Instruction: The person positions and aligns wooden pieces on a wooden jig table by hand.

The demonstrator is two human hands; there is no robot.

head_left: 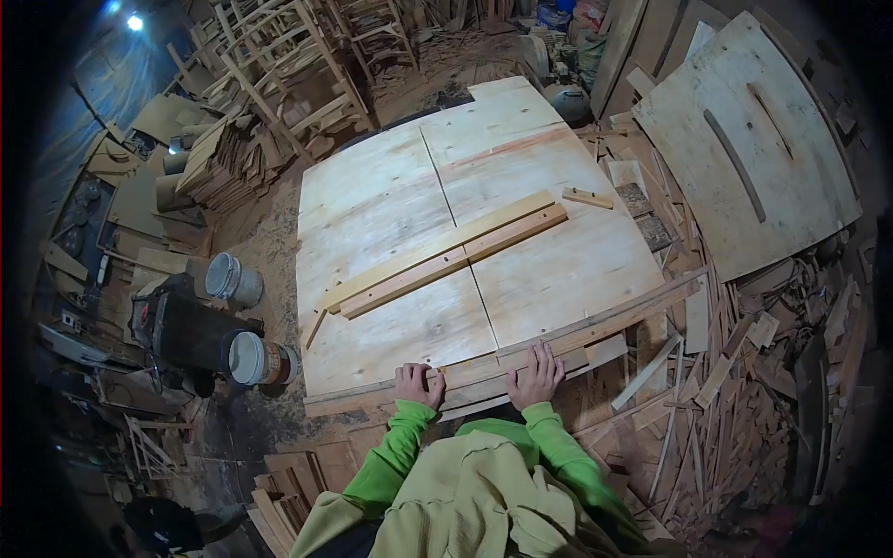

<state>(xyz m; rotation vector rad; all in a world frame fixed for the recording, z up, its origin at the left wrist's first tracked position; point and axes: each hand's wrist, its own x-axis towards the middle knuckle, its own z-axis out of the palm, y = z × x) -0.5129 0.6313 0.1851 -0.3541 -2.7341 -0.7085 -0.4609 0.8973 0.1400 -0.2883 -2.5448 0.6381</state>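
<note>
My left hand (420, 385) lies over the near edge of a plywood-topped bench (391, 270), fingers bent around a long wooden strip (479, 371) there. Farther right, my right hand (537, 376) rests on the same strip, its fingers curled over it toward the plywood. A thin dark seam runs through the plywood. Across the middle lie two long wooden battens (446, 244) side by side, set diagonally, with small dark holes or screws. A short wooden block (588, 197) sits near their right end, and a small thin stick (316, 328) near their left end.
A second plywood panel (698, 177) with a curved dark slat (735, 166) stands at the right. Scrap wood (716, 391) covers the floor there. Two buckets (246, 358) and a dark machine (181, 321) are at the left. Stacked boards (237, 158) and a wooden frame (288, 74) stand behind.
</note>
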